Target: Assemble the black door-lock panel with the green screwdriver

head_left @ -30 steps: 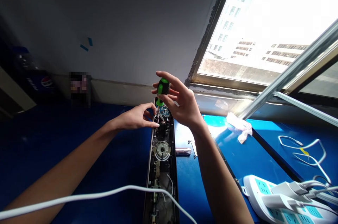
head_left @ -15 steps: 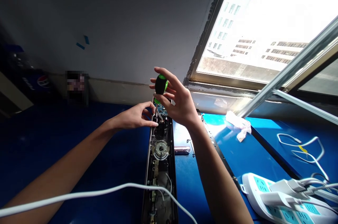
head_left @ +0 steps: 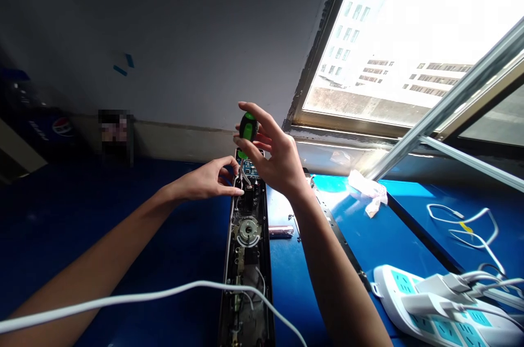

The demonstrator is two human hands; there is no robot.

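My right hand is raised and shut around a black-and-green screwdriver handle, with the thin shaft pointing down into the top of an opened electronic door lock. The tip is hidden among the wires, next to a small circuit board. The long, dark lock body lies on the blue table and shows a round metal cylinder part and wiring. My left hand reaches in from the left, its thumb and fingertips at the lock's upper end, beside the wires. Whether it grips anything is hidden.
A small metal cylinder lies right of the lock on the blue table. A white cable crosses the foreground over the lock. A white power strip with plugs sits at lower right, near crumpled white tissue.
The whole view has drifted slightly left and upward. My right hand has turned the screwdriver handle a little, and my left hand stays at the lock's upper end.
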